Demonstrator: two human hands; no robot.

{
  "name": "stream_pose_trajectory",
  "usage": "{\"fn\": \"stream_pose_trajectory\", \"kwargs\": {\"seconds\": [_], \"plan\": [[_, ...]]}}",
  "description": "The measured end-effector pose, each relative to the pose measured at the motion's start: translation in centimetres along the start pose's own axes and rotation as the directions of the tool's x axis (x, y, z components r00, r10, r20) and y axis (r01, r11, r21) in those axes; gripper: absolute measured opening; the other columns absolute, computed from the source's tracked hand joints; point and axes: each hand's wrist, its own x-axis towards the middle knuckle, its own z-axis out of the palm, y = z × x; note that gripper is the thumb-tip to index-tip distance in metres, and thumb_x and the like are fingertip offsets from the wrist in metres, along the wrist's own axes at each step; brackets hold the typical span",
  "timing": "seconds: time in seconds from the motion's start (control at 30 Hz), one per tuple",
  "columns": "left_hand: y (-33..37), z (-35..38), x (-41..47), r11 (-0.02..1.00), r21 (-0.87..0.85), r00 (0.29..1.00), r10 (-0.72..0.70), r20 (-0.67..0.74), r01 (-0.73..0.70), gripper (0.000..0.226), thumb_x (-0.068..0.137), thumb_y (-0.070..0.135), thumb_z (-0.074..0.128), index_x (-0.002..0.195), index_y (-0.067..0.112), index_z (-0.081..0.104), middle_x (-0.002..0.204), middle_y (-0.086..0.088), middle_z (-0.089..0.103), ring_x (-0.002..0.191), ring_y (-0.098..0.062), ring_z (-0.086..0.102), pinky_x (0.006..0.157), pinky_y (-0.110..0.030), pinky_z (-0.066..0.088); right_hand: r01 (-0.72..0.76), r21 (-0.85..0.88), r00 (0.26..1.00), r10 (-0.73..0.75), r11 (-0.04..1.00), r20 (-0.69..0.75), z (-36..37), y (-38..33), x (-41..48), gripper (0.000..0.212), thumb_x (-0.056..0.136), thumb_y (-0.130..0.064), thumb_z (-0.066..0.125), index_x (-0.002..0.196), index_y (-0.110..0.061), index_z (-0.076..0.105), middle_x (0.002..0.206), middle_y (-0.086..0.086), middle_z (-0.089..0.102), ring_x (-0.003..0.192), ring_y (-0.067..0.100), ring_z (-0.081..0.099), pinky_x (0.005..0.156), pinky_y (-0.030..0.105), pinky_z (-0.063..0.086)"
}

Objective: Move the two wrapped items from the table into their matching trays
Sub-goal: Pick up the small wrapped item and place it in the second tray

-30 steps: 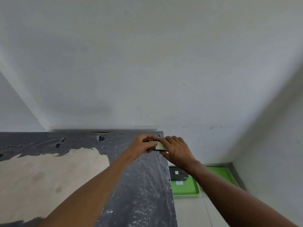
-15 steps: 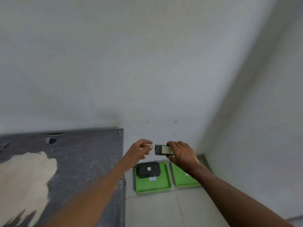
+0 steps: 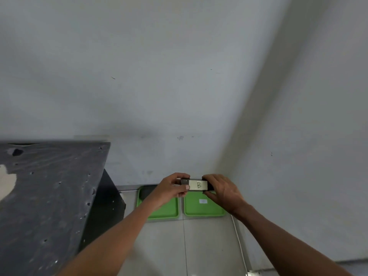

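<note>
1. Nearest the camera, both forearms are reaching out over the tiled floor point(image 3: 209, 246), so the load is being carried far from the body; a jolt here, I judge, could be shaking the hold loose
2. The left hand point(image 3: 171, 189) is pinching the left end of the wrapped item point(image 3: 197, 185), thumb on its near face, while the right hand point(image 3: 223, 191) is clasping the right end; both are grasping it, neither is released
3. The wrapped item is hanging in the air between the hands, above the floor and in line with the gap between the trays, its pale label reading B and facing the camera; with only its ends being held, it could be slipping out if one hand is letting go before the other is taking the weight
4. Below it, the right green tray point(image 3: 203, 213) is showing a small white tag whose mark is too small to read, so matching B to it is a guess; a wrong drop could be following
5. The left green tray point(image 3: 165, 213) is already holding a dark item point(image 3: 146, 193), mostly hidden by the left arm; setting the B piece there would probably be mismatching it
6. Beside the trays the dark table point(image 3: 49, 196) is standing well apart, and the trays are lying close against the wall point(image 3: 179, 76), so a release from this height could be bouncing the item off a rim
</note>
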Motion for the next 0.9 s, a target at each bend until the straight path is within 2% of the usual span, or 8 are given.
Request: {"fn": "stream_pose_trajectory", "kwargs": {"seconds": [0.17,0.3,0.47,0.67,0.8,0.9], "plan": [[-0.3,1.2,3.1,1.0,0.002,0.999,-0.025,0.029,0.025,0.036,0.087,0.005,0.072,0.12,0.018,0.066,0.112,-0.016,0.067,0.089,-0.022,0.07,0.086,-0.033,0.061,-0.044,0.028,0.999,0.045,0.999,-0.013,1.1,2.7,-0.2,0.044,0.078,-0.028,0.073,0.118,-0.021,0.054,0.11,-0.001,0.064,0.099,0.021,0.058,0.076,0.033,0.05],[-2.1,1.0,6.2,0.999,0.01,0.999,-0.049,0.02,0.049,0.038,0.086,0.008,0.075,0.119,0.025,0.067,0.117,-0.015,0.064,0.095,-0.028,0.072,0.09,-0.04,0.06,-0.076,0.047,0.997,0.075,0.996,0.03,2.7,4.8,1.3,0.044,0.083,-0.029,0.068,0.123,-0.023,0.051,0.118,-0.003,0.059,0.108,0.017,0.052,0.077,0.031,0.048],[-5.6,0.5,10.9,0.997,0.02,0.997,-0.078,0.0,0.078,0.038,0.085,0.009,0.075,0.12,0.024,0.066,0.118,-0.017,0.063,0.1,-0.034,0.071,0.089,-0.04,0.06,-0.098,0.082,0.994,0.094,0.992,0.051,7.4,8.4,3.2,0.046,0.084,-0.029,0.067,0.125,-0.024,0.049,0.122,-0.002,0.057,0.113,0.016,0.05,0.078,0.032,0.05],[-14.0,0.5,17.8,0.995,0.072,0.998,-0.069,-0.005,0.069,0.038,0.085,0.013,0.076,0.118,0.028,0.067,0.118,-0.014,0.065,0.099,-0.03,0.072,0.09,-0.042,0.059,-0.089,0.089,0.995,0.086,0.992,0.041,17.4,14.2,4.0,0.045,0.084,-0.028,0.068,0.124,-0.022,0.05,0.121,0.001,0.058,0.111,0.019,0.052,0.077,0.033,0.049],[-22.0,0.4,22.2,0.993,0.106,0.999,-0.047,-0.001,0.046,0.036,0.087,0.015,0.074,0.12,0.028,0.065,0.118,-0.012,0.067,0.101,-0.032,0.071,0.09,-0.042,0.059,-0.07,0.078,0.997,0.067,0.994,0.042,26.2,18.0,3.9,0.043,0.083,-0.028,0.068,0.123,-0.021,0.051,0.117,0.003,0.058,0.105,0.023,0.054,0.075,0.037,0.05],[-28.9,0.0,25.5,0.989,0.148,1.0,-0.023,-0.012,0.025,0.038,0.09,0.021,0.071,0.125,0.029,0.061,0.119,-0.008,0.067,0.099,-0.027,0.073,0.087,-0.038,0.06,-0.046,0.072,0.999,0.044,0.996,0.03,33.5,20.9,3.4,0.042,0.082,-0.027,0.07,0.12,-0.02,0.052,0.114,0.003,0.059,0.102,0.023,0.055,0.073,0.039,0.052]]}}
